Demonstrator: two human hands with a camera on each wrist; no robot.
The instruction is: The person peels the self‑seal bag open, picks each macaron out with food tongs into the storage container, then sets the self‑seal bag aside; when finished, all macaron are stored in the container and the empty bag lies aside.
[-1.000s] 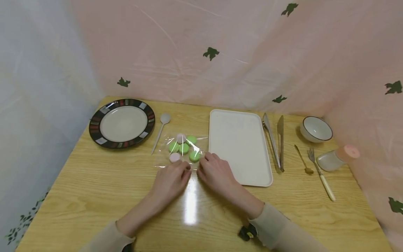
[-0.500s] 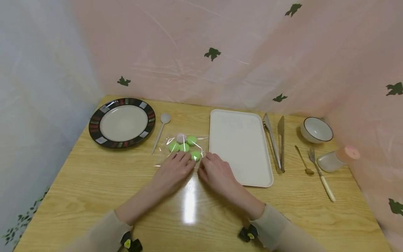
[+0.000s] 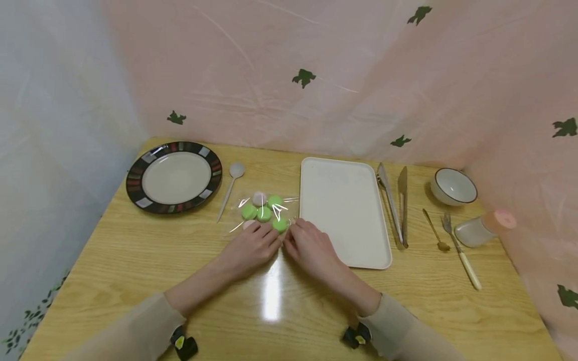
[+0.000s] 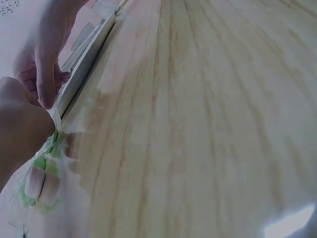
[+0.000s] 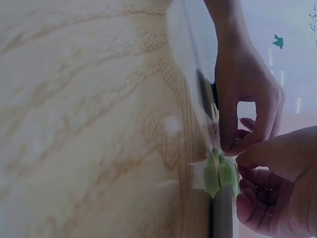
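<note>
A clear plastic bag (image 3: 291, 205) lies flat on the table with several macarons inside, some green (image 3: 264, 214) and some pink (image 3: 259, 198). My left hand (image 3: 253, 246) pinches the bag's near edge and partly covers a pink macaron. Close beside it, my right hand (image 3: 312, 245) pinches the same edge near the corner by the tray. The right wrist view shows thumb and fingertips of the left hand (image 5: 250, 91) meeting on the film, almost touching the right hand (image 5: 285, 183). In the left wrist view, film stretches up to the fingers from a pink macaron (image 4: 34, 182).
A white tray (image 3: 343, 210) borders the bag on the right. Tongs (image 3: 390, 200) and a knife (image 3: 403, 205) lie beyond it, then a small spoon (image 3: 436, 229), fork (image 3: 461, 250), bowl (image 3: 453, 186) and jar (image 3: 483, 228). Leftward are a spoon (image 3: 232, 188) and dark-rimmed plate (image 3: 173, 178).
My left hand shifts forward and right along the bag's edge, closer to the right hand, then eases back slightly. The right hand stays almost in place.
</note>
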